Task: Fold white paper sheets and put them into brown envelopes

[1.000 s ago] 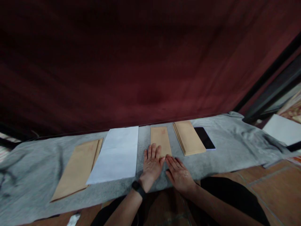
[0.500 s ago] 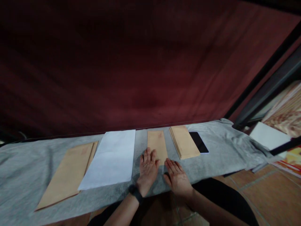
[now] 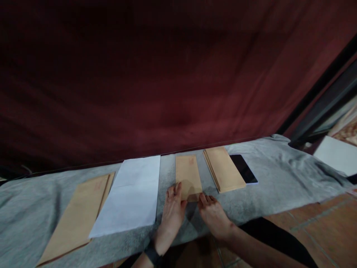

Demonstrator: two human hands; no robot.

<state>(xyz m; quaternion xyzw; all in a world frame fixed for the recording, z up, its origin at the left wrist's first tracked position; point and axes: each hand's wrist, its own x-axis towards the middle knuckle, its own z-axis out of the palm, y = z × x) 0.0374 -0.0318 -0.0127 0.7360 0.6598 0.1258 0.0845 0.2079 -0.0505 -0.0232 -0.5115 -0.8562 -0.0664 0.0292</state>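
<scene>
A narrow brown paper envelope lies flat on the grey cloth in front of me, its short near edge toward my body. My left hand, with a dark band on the wrist, rests at the envelope's near left corner. Its fingertips touch the left edge, and the thumb sits apart by the near edge. At the near right corner, my right hand has its fingers bent and drawn together on the paper. The thumb of that hand is mostly hidden.
Left of the envelope lie white paper sheets, partly over larger brown envelopes. To the right are a stack of small brown envelopes and a dark phone. Grey cloth covers the narrow surface; a dark red curtain hangs behind.
My right hand has gone from fingers laid flat to fingers bent on the envelope's near right corner. My left hand has slid back toward the near left corner. The view has shifted slightly.
</scene>
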